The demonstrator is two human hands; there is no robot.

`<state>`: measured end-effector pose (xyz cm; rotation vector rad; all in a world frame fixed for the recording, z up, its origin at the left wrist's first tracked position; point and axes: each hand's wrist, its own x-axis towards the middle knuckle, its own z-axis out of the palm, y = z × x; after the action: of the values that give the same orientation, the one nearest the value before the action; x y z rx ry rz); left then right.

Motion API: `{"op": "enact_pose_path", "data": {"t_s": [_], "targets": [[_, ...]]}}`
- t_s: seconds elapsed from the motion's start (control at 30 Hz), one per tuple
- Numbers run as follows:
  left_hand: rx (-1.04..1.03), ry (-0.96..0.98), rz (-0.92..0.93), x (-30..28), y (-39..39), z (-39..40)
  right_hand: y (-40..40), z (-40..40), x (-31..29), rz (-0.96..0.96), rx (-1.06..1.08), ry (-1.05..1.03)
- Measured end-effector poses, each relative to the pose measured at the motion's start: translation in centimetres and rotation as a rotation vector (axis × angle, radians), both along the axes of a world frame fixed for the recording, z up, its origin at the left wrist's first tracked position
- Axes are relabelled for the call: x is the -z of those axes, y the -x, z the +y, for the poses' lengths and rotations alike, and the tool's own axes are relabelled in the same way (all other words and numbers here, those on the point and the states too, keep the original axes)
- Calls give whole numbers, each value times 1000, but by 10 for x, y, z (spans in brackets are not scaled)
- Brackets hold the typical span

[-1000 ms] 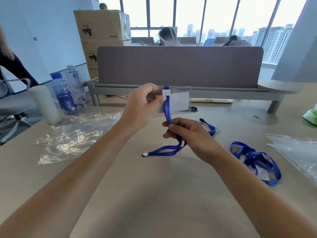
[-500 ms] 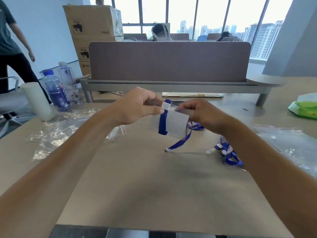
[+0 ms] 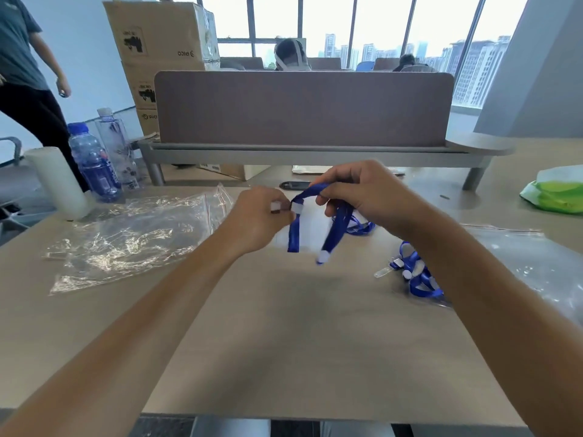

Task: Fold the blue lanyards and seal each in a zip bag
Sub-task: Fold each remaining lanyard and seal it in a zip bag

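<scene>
Blue fabric lanyard [image 3: 337, 227]: it is held in the air above the beige surface [image 3: 299, 326], between the two hands; one strap hangs down with a white tip at its end.
White card holder [image 3: 310, 223]: it hangs behind the lanyard straps, below the clip.
Left hand [image 3: 258, 217]: it pinches the white clip at the top of the lanyard, fingers curled.
Right hand [image 3: 359, 192]: it grips a loop of the lanyard, just beside the left hand, fingers bent around the strap.
Step in hand: folding, I judge; the strap is being gathered into loops and is not yet a compact bundle.
Next move: probably to bring the hanging end up into the bundle, and then take a bag.
Clear plastic zip bags [image 3: 132, 234]: they lie flat to the left of the lanyard.
Second bundle of blue lanyards [image 3: 416, 272]: it lies to the right of the held lanyard, on the surface.
</scene>
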<state>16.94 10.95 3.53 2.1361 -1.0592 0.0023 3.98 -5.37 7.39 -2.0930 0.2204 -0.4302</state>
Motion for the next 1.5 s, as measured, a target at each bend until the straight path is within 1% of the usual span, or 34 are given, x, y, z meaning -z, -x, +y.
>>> {"op": "enact_pose_path", "data": {"t_s": [0.1, 0.2, 0.33, 0.43, 0.57, 0.7, 0.77, 0.83, 0.9, 0.93, 1.0, 1.07, 1.13, 1.2, 1.3, 1.5], "targets": [[-88, 132, 76, 4, -5, -2, 7, 7, 14, -56, 48, -44], [-113, 261, 199, 8, -8, -4, 13, 12, 27, -87, 80, -90], [-173, 384, 315, 10, -6, -6, 16, 21, 44, -37, 98, -198], [-162, 489, 390, 9, -6, -6, 15, 25, 59, 43, 81, -267], [-99, 513, 442, 9, -12, -1, 13, 23, 73, 89, 100, -345], [-2, 551, 600, 10, -21, 8, 11, 13, 77, 140, 100, -385], [83, 574, 682, 9, -21, 10, 9, 8, 76, 168, 77, -396], [211, 575, 729, 8, -19, 12, 7, 1, 73, 188, 47, -386], [319, 505, 700, 8, -18, 14, 5, -6, 71, 195, 14, -350], [362, 438, 655, 8, -18, 15, 4, -10, 70, 204, -5, -327], [407, 249, 487, 9, -16, 18, 2, -16, 65, 231, -47, -257], [407, 42, 310, 9, -10, 17, 1, -18, 59, 256, -94, -163], [381, -100, 187, 10, -2, 14, -1, -18, 51, 282, -112, -109], [351, -145, 132, 12, 4, 11, -3, -19, 47, 283, -130, -68], [326, -176, 66, 17, 5, 7, -5, -19, 48, 230, -99, -18], [262, -147, -12, 28, 5, 4, -6, -22, 55, 221, -97, 141]]}}
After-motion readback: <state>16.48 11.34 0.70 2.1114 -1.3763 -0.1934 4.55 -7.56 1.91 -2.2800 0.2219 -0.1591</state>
